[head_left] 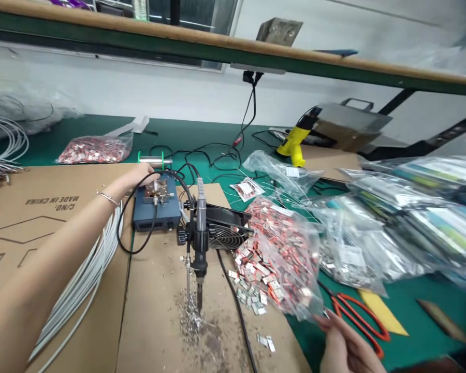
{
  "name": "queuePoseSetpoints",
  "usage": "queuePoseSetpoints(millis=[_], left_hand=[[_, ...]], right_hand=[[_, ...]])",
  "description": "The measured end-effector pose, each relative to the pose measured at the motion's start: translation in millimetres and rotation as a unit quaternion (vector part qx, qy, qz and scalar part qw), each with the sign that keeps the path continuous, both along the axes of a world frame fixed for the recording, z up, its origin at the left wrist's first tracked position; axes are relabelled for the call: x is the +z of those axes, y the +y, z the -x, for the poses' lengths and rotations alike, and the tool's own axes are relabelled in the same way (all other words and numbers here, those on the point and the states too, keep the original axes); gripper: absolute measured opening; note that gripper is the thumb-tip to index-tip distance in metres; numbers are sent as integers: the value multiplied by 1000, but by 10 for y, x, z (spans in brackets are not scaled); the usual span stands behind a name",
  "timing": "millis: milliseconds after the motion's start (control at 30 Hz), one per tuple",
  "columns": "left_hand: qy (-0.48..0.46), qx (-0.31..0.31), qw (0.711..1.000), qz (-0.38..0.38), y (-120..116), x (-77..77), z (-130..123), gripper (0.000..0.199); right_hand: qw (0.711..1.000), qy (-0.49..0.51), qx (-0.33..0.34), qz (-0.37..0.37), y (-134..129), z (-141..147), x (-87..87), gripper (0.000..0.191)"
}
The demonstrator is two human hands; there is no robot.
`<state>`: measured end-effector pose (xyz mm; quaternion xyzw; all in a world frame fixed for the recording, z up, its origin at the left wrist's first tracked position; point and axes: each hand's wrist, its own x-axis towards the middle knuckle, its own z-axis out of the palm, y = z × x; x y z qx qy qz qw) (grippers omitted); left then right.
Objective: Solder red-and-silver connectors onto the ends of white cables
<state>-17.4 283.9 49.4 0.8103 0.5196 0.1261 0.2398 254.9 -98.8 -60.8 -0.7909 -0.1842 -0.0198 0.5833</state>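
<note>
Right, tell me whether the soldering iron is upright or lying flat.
Upright: the soldering iron stands near vertical, its tip pointing down toward the cardboard.

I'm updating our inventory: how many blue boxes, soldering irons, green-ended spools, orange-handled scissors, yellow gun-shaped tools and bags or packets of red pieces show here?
Blue box: 1
Soldering iron: 1
Green-ended spool: 1
Orange-handled scissors: 1
Yellow gun-shaped tool: 1
Large bag, back-left bag, small packet: 3
Total: 8

The box (165, 211) is blue, scissor handles (384, 335) orange, tabletop (202, 132) green.
</note>
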Motion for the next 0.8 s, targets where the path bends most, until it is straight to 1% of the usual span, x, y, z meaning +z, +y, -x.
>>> queuePoseSetpoints(millis=[100,233,267,333,367,400,433,500,533,567,600,633,733,800], left_hand=[[12,-5,1000,-10,-35,43,0,36],[22,3,1000,-13,-31,33,-9,36],[22,4,1000,-11,-28,27,-11,35],[19,8,1000,-3,-30,37,-7,35],[17,11,1000,2,-40,59,3,34],[14,15,1000,8,-57,95,22,34],[10,20,1000,15,-81,147,52,33],[-3,39,999,22,-153,285,151,31],[-13,55,998,21,-200,364,222,30],[-26,75,997,14,-252,441,306,30],[-40,98,994,5,-311,512,401,31],[-54,122,991,-6,-377,573,506,31],[-89,179,979,-29,-612,689,850,33],[-104,194,975,-25,-792,720,1094,36]], right_hand=[[999,-10,15,-31,21,-5,-2,40],[998,-28,36,-37,0,-49,-66,43],[998,-46,39,-33,-7,-51,-62,41],[988,-142,63,-16,-12,-17,-6,29],[973,-208,98,-7,-5,24,45,22],[950,-272,154,1,12,82,108,17],[918,-329,224,6,40,156,176,16],[845,-371,385,14,125,335,306,21],[813,-377,443,19,178,429,358,20],[796,-368,480,29,231,516,396,16],[785,-358,504,37,279,593,419,11],[780,-346,520,42,317,654,429,8],[781,-313,539,40,362,743,407,12],[785,-293,545,31,349,744,379,12]])
